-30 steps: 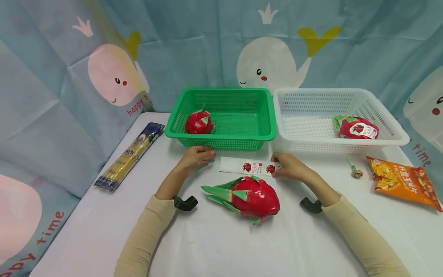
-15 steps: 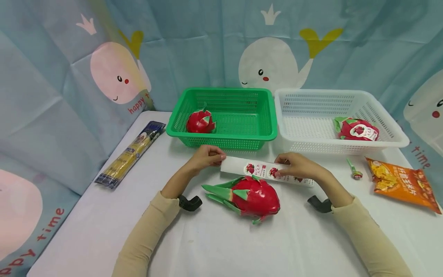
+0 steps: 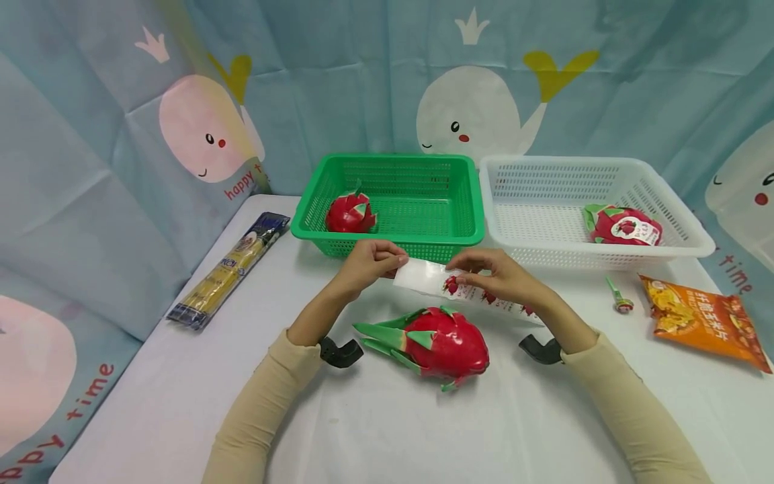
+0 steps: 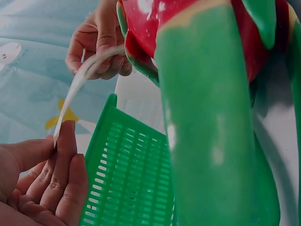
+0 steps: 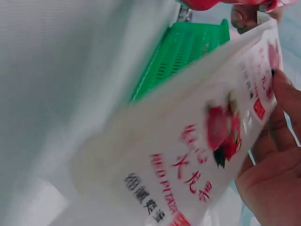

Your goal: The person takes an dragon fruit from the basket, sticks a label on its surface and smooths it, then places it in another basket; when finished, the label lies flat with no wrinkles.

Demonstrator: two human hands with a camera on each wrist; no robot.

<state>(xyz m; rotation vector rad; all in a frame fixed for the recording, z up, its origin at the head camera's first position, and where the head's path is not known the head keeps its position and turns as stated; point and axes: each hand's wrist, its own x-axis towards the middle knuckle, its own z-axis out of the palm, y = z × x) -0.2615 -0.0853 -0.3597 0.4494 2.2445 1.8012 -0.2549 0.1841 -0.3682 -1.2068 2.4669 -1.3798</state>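
Between both hands a white strip of dragon fruit stickers (image 3: 423, 274) is stretched in front of the green basket. My left hand (image 3: 370, 265) pinches its blank left end between thumb and fingers, as the left wrist view shows too. Farther along, my right hand (image 3: 498, 274) pinches the printed part; the strip's tail runs on to the right under that hand. In the right wrist view the stickers (image 5: 188, 160) show red fruit and the words RED PITAYA. A red dragon fruit (image 3: 450, 344) with green leaves lies on the table nearer than the strip, untouched by either hand.
The green basket (image 3: 387, 238) holds one dragon fruit (image 3: 349, 214). Beside it, a white basket (image 3: 595, 256) holds another, stickered dragon fruit (image 3: 623, 225). A noodle packet (image 3: 230, 269) lies at left; a lollipop (image 3: 621, 301) and an orange snack bag (image 3: 707, 319) at right. A curtain hangs behind.
The left hand moved right and took the strip's left end. The strip came up off the table between both hands. The right hand shifted right, then back left, still holding it.
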